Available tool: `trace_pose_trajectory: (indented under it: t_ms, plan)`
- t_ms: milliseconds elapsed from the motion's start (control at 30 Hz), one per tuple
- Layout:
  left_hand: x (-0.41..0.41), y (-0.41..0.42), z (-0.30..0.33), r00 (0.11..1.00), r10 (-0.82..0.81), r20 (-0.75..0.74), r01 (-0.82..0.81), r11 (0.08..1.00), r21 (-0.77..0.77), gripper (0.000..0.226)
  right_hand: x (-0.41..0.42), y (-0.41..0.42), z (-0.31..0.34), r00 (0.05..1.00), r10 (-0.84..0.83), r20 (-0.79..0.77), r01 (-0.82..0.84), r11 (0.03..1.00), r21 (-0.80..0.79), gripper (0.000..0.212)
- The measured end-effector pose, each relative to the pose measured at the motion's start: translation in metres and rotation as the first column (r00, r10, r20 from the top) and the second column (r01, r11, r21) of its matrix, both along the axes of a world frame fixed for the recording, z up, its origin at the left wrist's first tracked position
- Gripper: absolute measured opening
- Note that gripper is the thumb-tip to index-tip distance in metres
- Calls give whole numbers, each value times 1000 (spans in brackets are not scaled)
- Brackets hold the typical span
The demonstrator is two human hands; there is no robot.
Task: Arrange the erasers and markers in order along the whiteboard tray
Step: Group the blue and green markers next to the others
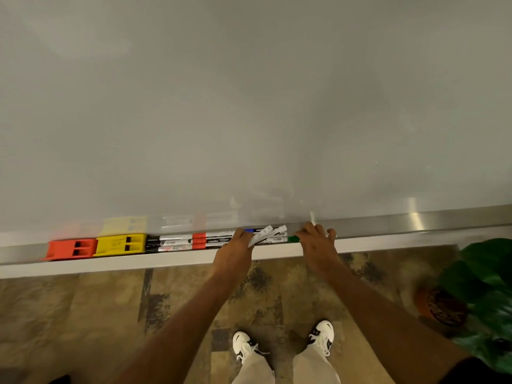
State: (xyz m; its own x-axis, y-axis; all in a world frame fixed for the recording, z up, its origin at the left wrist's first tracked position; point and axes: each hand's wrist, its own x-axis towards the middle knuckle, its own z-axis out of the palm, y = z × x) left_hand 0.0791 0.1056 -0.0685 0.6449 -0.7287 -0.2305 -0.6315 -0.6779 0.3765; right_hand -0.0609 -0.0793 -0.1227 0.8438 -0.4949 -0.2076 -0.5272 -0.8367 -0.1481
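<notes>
A red eraser [70,248] and a yellow eraser [121,244] sit side by side at the left of the whiteboard tray [388,239]. Right of them lie several markers: black-capped ones [171,243], then red-capped ones [213,240]. My left hand [235,252] grips two white markers [267,234], tilted up off the tray. A blue-capped marker [256,230] lies behind them. My right hand [315,242] rests on the tray, fingers curled around a marker with a green cap [293,239] showing at its left.
The whiteboard [249,106] fills the upper view. A potted plant [482,295] stands on the floor at the right. My feet in white shoes [282,342] stand on patterned flooring below the tray.
</notes>
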Motion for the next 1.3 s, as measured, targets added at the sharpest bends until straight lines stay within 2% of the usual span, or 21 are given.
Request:
trace_pose_trajectory:
  t_ms: [167,367,433,533,733,1300]
  plan:
    - [4,2,-3,999,-44,7,44,999,9,22,-1,2,-5,999,-22,38,20,999,49,45]
    - [2,-12,-10,994,-108,34,107,994,35,24,-10,-4,0,977,12,214,-31,996,87,44]
    - [-1,-21,-14,988,-151,31,150,987,52,27,-20,-14,4,950,-76,303,48,994,99,38]
    - [-5,-38,-20,980,-198,31,195,977,85,30,-38,-29,12,883,-228,411,147,965,219,31]
    - [-24,-77,-31,957,-288,12,286,953,98,41,-61,-53,24,874,-241,423,117,947,299,31]
    - [-46,-120,-54,958,-285,39,278,953,120,29,-103,-92,12,894,-288,342,161,921,355,29]
